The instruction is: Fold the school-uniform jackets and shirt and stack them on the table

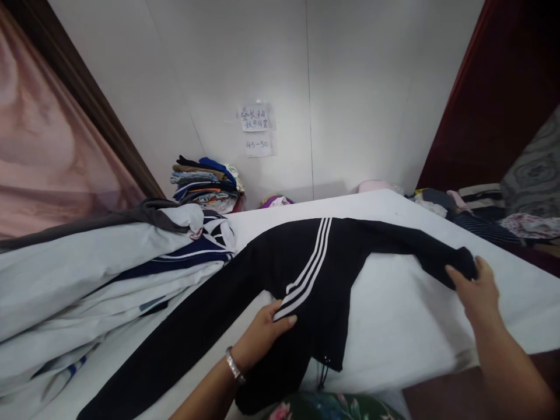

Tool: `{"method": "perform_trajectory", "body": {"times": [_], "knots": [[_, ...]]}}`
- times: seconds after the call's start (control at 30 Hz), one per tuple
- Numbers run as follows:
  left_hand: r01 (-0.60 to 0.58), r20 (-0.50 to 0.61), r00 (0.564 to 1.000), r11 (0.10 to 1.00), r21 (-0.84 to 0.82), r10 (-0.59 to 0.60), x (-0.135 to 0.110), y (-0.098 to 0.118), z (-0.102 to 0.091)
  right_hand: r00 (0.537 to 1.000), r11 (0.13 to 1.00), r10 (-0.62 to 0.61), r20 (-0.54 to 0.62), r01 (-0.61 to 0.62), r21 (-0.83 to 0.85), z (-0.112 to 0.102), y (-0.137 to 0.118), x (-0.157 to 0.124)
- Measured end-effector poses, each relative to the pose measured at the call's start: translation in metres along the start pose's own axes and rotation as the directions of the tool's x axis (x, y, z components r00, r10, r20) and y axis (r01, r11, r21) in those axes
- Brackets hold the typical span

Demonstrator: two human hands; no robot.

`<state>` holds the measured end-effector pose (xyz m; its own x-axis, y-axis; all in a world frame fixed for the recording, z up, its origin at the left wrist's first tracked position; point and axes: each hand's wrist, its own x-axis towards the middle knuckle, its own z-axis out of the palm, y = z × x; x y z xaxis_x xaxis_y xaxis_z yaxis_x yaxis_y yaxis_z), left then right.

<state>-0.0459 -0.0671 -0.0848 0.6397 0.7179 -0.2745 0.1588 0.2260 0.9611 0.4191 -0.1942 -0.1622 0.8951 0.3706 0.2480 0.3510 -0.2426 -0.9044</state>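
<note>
Spread across the white table [402, 326] lies a black long-sleeved garment [335, 262] with three white stripes down its middle. One sleeve reaches to the lower left, the other to the right. My left hand [266, 326], a bracelet at its wrist, pinches the fabric at the lower end of the stripes. At the right sleeve's cuff, my right hand [479, 286] grips the cloth between thumb and fingers. A drawcord with small fittings hangs from the garment's hem, close to my body.
To the left lie white and navy garments [96, 251] in a loose heap. Behind the table stand a stack of folded clothes [205, 184] and a purple bundle [275, 201]. More clothes [481, 213] are piled at the right. Handwritten paper signs [258, 131] hang on the wall.
</note>
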Motion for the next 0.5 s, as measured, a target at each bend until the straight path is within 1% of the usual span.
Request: {"method": "perform_trajectory", "body": {"times": [0.03,0.07,0.1,0.13,0.17,0.2,0.23,0.27,0.3,0.33,0.37,0.4,0.43,0.5], "knots": [[0.003,-0.040,0.999,0.998,-0.064,-0.005,-0.001,0.005,-0.001,0.993,0.986,-0.115,-0.011,0.112,-0.124,0.002,-0.001,-0.007],[-0.008,-0.093,0.996,0.991,-0.134,-0.005,-0.002,0.013,-0.004,0.976,0.957,-0.216,-0.033,0.205,-0.206,0.006,-0.003,-0.016],[-0.031,-0.153,0.988,0.979,-0.203,-0.001,-0.004,0.023,-0.006,0.953,0.929,-0.300,-0.041,0.283,-0.239,0.012,-0.006,-0.027],[-0.064,-0.221,0.975,0.961,-0.270,0.003,-0.005,0.033,-0.009,0.937,0.916,-0.348,-0.012,0.338,-0.215,0.019,-0.011,-0.038],[-0.097,-0.290,0.957,0.937,-0.335,-0.004,-0.005,0.045,-0.012,0.936,0.925,-0.352,0.031,0.352,-0.144,0.027,-0.016,-0.051],[-0.117,-0.348,0.937,0.909,-0.399,-0.032,-0.004,0.056,-0.015,0.941,0.944,-0.320,0.107,0.326,-0.043,0.035,-0.023,-0.063],[-0.122,-0.388,0.918,0.880,-0.460,-0.075,-0.003,0.067,-0.018,0.935,0.963,-0.271,0.229,0.264,0.061,0.045,-0.031,-0.076],[-0.116,-0.410,0.903,0.849,-0.516,-0.125,-0.002,0.076,-0.020,0.900,0.971,-0.232,0.369,0.193,0.140,0.054,-0.038,-0.088],[-0.109,-0.416,0.894,0.818,-0.564,-0.167,0.000,0.084,-0.021,0.843,0.976,-0.200,0.499,0.123,0.182,0.063,-0.046,-0.099],[-0.110,-0.416,0.889,0.792,-0.600,-0.192,0.001,0.091,-0.022,0.784,0.978,-0.171,0.597,0.064,0.197,0.072,-0.052,-0.109],[-0.117,-0.413,0.889,0.773,-0.624,-0.199,0.002,0.096,-0.022,0.742,0.981,-0.142,0.655,0.016,0.194,0.080,-0.058,-0.116],[-0.130,-0.414,0.889,0.761,-0.636,-0.194,0.001,0.100,-0.022,0.726,0.982,-0.107,0.679,-0.028,0.185,0.088,-0.061,-0.121],[-0.138,-0.415,0.890,0.756,-0.640,-0.189,-0.001,0.101,-0.021,0.740,0.980,-0.068,0.669,-0.075,0.183,0.095,-0.063,-0.123],[-0.114,-0.407,0.892,0.773,-0.624,-0.197,-0.008,0.100,-0.018,0.795,0.957,0.027,0.605,-0.196,0.214,0.106,-0.062,-0.116]]}}
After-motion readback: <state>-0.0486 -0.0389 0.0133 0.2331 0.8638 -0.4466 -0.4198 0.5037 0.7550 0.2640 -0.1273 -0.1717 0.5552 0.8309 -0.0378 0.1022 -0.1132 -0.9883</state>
